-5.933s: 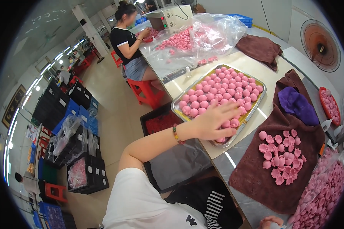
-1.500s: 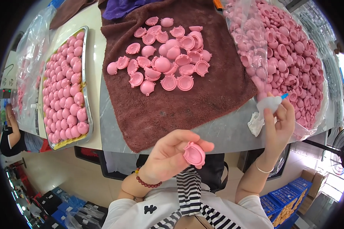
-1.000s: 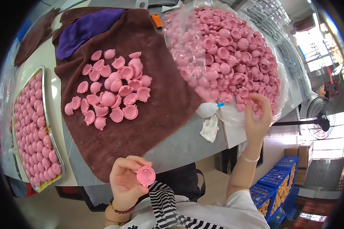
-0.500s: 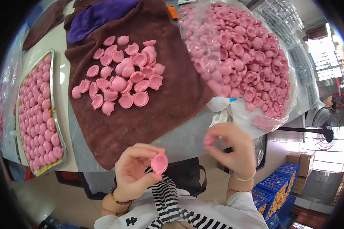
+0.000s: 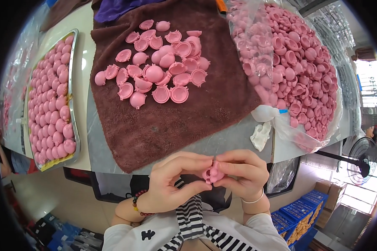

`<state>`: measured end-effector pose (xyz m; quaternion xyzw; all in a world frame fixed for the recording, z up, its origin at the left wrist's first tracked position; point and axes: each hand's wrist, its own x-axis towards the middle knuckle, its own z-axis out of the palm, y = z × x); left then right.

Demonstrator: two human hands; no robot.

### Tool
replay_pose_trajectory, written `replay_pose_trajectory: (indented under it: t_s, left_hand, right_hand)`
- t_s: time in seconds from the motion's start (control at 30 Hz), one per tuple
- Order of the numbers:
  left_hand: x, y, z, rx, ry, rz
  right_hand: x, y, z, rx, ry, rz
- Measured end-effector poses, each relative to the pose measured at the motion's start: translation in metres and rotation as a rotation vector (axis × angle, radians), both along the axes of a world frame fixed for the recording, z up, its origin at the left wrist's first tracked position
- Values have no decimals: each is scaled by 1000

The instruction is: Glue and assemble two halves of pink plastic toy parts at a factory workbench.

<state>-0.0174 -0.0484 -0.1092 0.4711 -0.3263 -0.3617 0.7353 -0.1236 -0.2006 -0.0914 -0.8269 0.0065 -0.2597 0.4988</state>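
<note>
Just past the table's front edge, my left hand (image 5: pixel 168 180) and my right hand (image 5: pixel 244 172) meet, both closed. Between their fingertips are pink plastic half-shells (image 5: pixel 214 174), brought edge to edge; the fingers partly cover them, and whether they are joined cannot be made out. More pink half-shells (image 5: pixel 179 94) of the same kind lie loose on a brown cloth (image 5: pixel 155 134) beyond my hands. Some show their hollow side, others their domed side.
At left stands a metal tray (image 5: pixel 76 142) filled with rows of pink balls. A large clear plastic bag (image 5: pixel 249 50) spills many half-shells at right. Next to it are a white bottle with a blue tip (image 5: pixel 266 113), a crumpled white scrap (image 5: pixel 260 136), and a fan (image 5: pixel 361 160).
My right hand has moved left with its pink piece to meet the half-shell in my left hand. My left hand has shifted right. The whole view has swung slightly.
</note>
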Motion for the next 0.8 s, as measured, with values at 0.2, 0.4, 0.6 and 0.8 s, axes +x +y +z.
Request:
replay_pose_trajectory:
  t_s: [0.2, 0.4, 0.6, 0.8]
  left_hand:
    - [-1, -2, -3, 61, -70, 14]
    - [2, -5, -2, 35, -237, 64]
    - [3, -7, 0, 42, -401, 113]
    - [7, -4, 0, -17, -444, 132]
  right_hand:
    - [-1, 0, -7, 11, -24, 44]
    - [-12, 13, -10, -147, -70, -95]
    - [-10, 23, -15, -112, -158, -191]
    - [-7, 14, -3, -273, -164, -162]
